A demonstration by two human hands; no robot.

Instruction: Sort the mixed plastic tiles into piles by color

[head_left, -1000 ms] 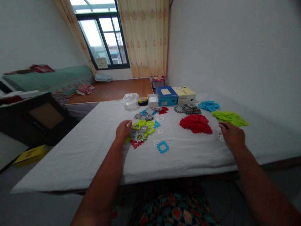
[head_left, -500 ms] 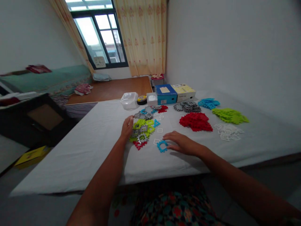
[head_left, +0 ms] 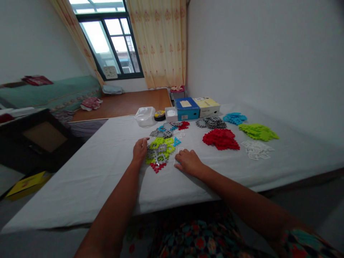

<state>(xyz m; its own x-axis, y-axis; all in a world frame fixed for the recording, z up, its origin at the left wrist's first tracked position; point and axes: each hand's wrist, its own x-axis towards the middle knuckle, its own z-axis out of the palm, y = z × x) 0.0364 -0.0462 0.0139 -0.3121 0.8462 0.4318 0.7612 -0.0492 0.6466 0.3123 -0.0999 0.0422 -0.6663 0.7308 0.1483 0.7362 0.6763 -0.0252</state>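
the right hand (head_left: 188,163) now covers where the blue frame lay, by a white square (head_left: 176,162); the curled left hand (head_left: 140,150) flanks the mixed pile (head_left: 162,147); neither grip shows, so pick-up is unconfirmed

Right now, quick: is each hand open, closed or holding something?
Left hand: partly curled beside the mixed toothed-piece pile; grip can't be told.
Right hand: palm down, partly covering white square frames; can't tell whether it holds anything.
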